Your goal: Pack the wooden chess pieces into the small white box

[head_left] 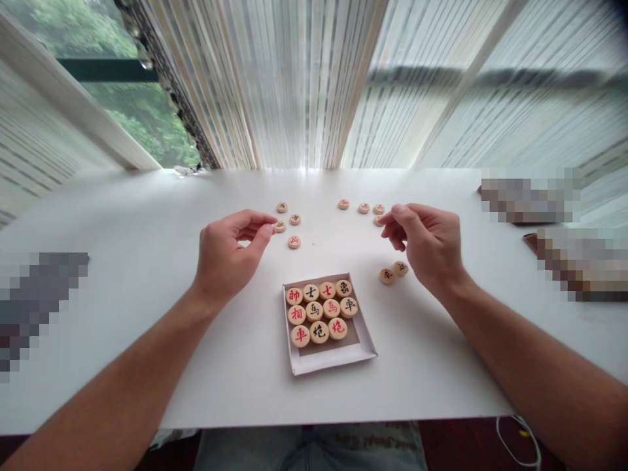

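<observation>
My left hand (233,252) has its thumb and index finger pinched together at the edge of a black-marked Chinese chess piece (280,227). Close by lie two more black-marked pieces and a red-marked piece (294,242). My right hand (424,242) is loosely curled, its thumb off the table. Its index fingertip is at a red-marked piece (378,220), partly covered by the finger. Between my forearms, a shallow white box (333,356) holds rows of round wooden pieces with red and black characters, face up.
Several red-marked pieces (364,209) lie beyond my right hand. Two black-marked pieces (386,276) touch or nearly touch below it. Blurred-out objects are at the left and right sides of the white table (122,222). Striped curtains (299,85) hang behind it.
</observation>
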Demonstrator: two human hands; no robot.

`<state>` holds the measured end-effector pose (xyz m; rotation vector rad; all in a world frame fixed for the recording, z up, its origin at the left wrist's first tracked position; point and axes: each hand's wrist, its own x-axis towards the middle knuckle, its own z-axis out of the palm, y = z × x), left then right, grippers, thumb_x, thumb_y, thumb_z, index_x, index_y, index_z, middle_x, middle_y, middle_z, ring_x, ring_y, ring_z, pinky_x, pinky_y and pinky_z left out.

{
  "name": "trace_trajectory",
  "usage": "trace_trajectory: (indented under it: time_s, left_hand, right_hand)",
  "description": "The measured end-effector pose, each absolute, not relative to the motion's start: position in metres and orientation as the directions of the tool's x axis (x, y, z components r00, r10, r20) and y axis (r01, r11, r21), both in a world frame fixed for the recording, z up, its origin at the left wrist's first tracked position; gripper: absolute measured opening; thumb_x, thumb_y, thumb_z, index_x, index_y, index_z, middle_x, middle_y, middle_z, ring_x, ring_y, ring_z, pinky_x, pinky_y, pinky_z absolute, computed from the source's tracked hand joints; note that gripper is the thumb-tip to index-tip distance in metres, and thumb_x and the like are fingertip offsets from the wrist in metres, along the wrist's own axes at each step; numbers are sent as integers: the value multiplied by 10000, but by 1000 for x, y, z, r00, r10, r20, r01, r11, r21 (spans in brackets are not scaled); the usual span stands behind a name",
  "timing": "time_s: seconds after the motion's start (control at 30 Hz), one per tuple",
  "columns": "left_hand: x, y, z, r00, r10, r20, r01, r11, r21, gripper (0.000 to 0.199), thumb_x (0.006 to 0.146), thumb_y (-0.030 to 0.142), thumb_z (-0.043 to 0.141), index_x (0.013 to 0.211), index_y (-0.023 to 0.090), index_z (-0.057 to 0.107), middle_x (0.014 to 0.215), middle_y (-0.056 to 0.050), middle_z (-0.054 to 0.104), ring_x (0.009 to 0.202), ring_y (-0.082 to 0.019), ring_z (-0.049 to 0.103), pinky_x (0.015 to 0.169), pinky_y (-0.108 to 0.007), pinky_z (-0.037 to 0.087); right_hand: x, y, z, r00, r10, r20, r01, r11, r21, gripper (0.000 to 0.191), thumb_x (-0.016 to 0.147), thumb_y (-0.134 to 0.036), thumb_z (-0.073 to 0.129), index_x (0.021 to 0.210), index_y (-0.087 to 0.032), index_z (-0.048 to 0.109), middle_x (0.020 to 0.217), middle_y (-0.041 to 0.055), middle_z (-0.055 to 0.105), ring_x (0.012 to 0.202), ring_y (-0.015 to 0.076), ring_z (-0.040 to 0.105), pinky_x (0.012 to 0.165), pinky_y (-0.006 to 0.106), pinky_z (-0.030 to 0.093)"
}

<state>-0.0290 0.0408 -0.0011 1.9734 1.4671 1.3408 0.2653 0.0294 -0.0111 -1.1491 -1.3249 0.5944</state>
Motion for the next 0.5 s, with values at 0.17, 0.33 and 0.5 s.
trace_trajectory:
  time_s: [0.17, 0.33, 0.5]
  left_hand:
    - [-30, 41, -1, 25, 883, 468, 566, -398, 722, 181, 907, 294, 722, 987, 192, 848, 938, -66, 864, 770, -203, 797, 694, -292, 621]
    - [-32, 41, -1, 17, 887, 462, 579, -385, 719, 183, 911, 310, 718, 982, 201, 848, 937, -56, 863, 787, -209, 802, 728, -304, 628]
    - [-32, 42, -2, 36, 900, 434, 582, -372, 723, 182, 909, 310, 718, 984, 201, 843, 953, -49, 867, 825, -208, 807, 727, -287, 629]
  right_hand:
    - [266, 31, -8, 234, 890, 392, 214, 347, -913, 328, 992, -280, 644, 715, -173, 783, 575, 20, 655, 458, 110, 496, 454, 268, 335]
    - [270, 36, -6, 264, 919, 292, 114, 271, -956, 310, 956, -294, 651, 707, -169, 788, 572, 28, 657, 449, 108, 486, 435, 261, 319]
    - [272, 37, -7, 245, 933, 264, 145, 234, -961, 281, 914, -316, 736, 690, -157, 794, 569, 26, 650, 457, 98, 468, 440, 254, 317]
